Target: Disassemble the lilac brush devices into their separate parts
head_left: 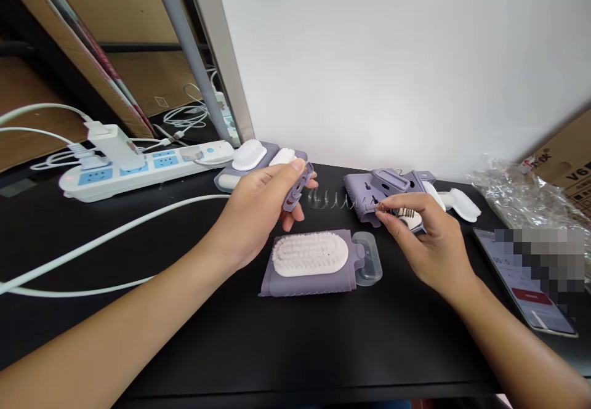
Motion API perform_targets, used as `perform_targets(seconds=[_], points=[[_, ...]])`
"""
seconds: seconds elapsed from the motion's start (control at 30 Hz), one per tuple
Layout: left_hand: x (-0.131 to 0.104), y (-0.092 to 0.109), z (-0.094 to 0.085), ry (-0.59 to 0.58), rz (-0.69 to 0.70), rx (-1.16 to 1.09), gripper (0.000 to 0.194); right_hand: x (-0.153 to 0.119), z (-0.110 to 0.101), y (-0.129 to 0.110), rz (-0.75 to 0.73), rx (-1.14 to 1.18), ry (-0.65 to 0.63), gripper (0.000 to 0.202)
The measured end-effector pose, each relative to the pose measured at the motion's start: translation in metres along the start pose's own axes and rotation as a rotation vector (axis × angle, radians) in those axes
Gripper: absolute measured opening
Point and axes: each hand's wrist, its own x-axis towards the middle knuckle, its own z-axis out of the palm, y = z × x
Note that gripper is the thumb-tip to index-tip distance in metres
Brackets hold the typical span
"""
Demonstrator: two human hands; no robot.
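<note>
My left hand (252, 212) pinches a small purple plastic part (292, 197) with slots between thumb and fingers. A thin metal spring (339, 201) stretches across the gap from that part towards my right hand (431, 249). The thumb and forefinger of my right hand are closed on the spring's other end. Below the spring lies a purple brush body (300, 284) with an oval of white bristles (310, 254) facing up. A clear plastic piece (369, 261) sticks out at its right end. Behind my right hand rest more purple plastic housings (357, 186), partly hidden by it.
A white power strip (180, 166) with plugs and cables stands at the left. Behind my left hand are more purple brush parts with white pieces (249, 154). To the right lie a white brush piece (463, 204), a phone (496, 261), crumpled clear plastic (517, 193) and a cardboard box (570, 150).
</note>
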Motion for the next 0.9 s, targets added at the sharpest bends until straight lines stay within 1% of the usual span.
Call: perform_targets(seconds=[0.07,0.1,0.17,0.23,0.3,0.4,0.53,0.6,0.73,0.9], points=[[0.002,0.002,0.000,0.032,-0.040,-0.045,0.035,0.002,-0.003,0.003,-0.034,-0.032,0.025,0.016],[0.003,0.002,0.000,0.045,-0.051,-0.058,0.035,0.003,-0.004,0.005,-0.012,-0.054,0.057,0.015],[0.004,0.003,0.000,0.066,-0.053,-0.071,0.034,0.005,-0.007,0.012,0.077,-0.106,0.133,0.013],[0.005,0.002,-0.001,0.068,-0.044,-0.067,0.034,0.007,-0.008,0.021,0.164,-0.151,0.173,0.013],[0.005,0.000,-0.001,0.072,-0.040,-0.058,0.035,0.008,-0.007,0.031,0.218,-0.181,0.161,0.012],[0.004,-0.002,-0.002,0.076,-0.022,-0.029,0.036,0.008,-0.002,0.043,0.262,-0.264,0.106,0.011],[0.002,-0.002,-0.002,0.061,0.015,0.010,0.036,0.006,0.007,0.047,0.294,-0.483,-0.004,0.012],[0.002,-0.002,-0.003,0.064,0.021,0.023,0.036,0.005,0.011,0.047,0.292,-0.523,-0.040,0.011],[0.001,-0.001,-0.002,0.066,0.010,0.032,0.033,0.005,0.012,0.048,0.291,-0.553,-0.049,0.011],[-0.001,0.002,-0.001,0.064,0.038,0.061,0.030,0.006,0.002,0.054,0.310,-0.551,-0.010,0.015]])
